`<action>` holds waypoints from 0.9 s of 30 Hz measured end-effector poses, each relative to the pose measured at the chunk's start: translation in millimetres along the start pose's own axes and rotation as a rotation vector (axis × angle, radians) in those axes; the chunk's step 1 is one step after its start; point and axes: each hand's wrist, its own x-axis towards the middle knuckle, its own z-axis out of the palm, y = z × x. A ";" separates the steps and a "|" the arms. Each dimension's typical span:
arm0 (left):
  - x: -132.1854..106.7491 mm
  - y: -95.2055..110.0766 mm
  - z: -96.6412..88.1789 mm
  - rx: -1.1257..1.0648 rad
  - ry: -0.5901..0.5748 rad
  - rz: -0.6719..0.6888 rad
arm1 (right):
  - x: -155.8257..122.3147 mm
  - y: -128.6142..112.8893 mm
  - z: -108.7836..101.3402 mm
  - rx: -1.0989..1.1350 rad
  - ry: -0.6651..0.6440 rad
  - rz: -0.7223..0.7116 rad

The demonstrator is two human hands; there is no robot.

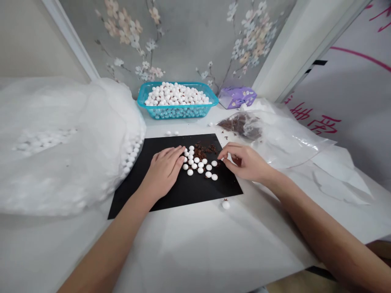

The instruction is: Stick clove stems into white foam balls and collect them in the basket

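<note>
Looking down, I see a black mat lying flat on the white counter. In front of the mat the counter runs wide toward me, with one stray ball just off the mat's front edge. Left of the mat a big soft white bag bulges right up to its edge, so that side is tight. Right of the mat lies a clear plastic bag with dark brown bits inside. Behind the mat stands a blue-green basket, full of round white beads, with a small purple box beside it.

In the middle of the mat sit the loose white balls, smooth and shiny, next to a crumbly brown pile. My left hand lies flat on the mat, its grip open, fingertips touching the balls. My right hand rests at the mat's right edge, its grip pinched closed on something tiny. I cannot tell what it is.
</note>
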 end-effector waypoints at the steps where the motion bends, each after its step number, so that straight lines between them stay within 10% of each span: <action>1: -0.1 1.0 -0.4 0.003 0.007 0.005 | -0.3 0.1 -2.2 -0.020 -0.038 -0.009; 27: 0.7 0.1 -2.1 0.092 0.155 -0.034 | -0.3 -1.1 -2.2 -0.108 -0.092 -0.079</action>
